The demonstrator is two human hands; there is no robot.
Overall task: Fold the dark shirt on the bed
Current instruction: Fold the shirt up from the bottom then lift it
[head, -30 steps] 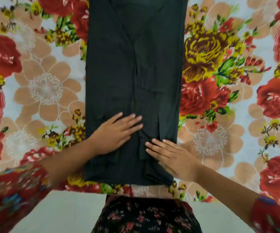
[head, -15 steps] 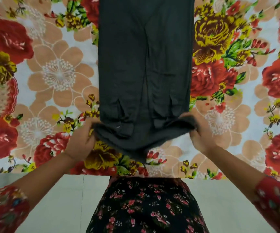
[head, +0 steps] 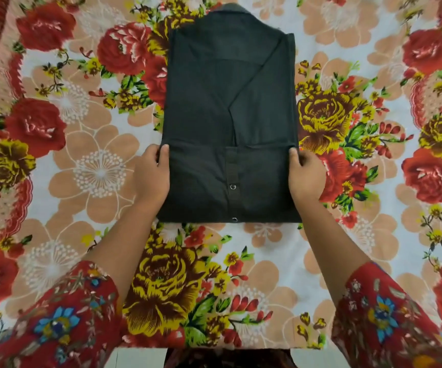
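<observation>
Head view looks straight down on the dark shirt (head: 214,102), which lies flat in the middle of the bed, on a floral bedspread (head: 95,168) printed with red, yellow and peach flowers. The shirt is a narrow upright rectangle, with its collar (head: 237,7) at the far end and the sides turned in over the back. Its near part is doubled up over the body, making a flap (head: 201,181) whose top edge runs straight across between the two hands. A button placket with two small metal snaps (head: 232,187) runs down this flap.

The left hand (head: 152,173) pinches the flap's upper left corner, thumb (head: 164,151) on top of the cloth and the other fingers curled at the edge. The right hand (head: 304,179) pinches the upper right corner the same way, thumb (head: 292,154) on the fabric. Both forearms reach in from the near edge of the bed, in red patterned sleeves (head: 63,322).
</observation>
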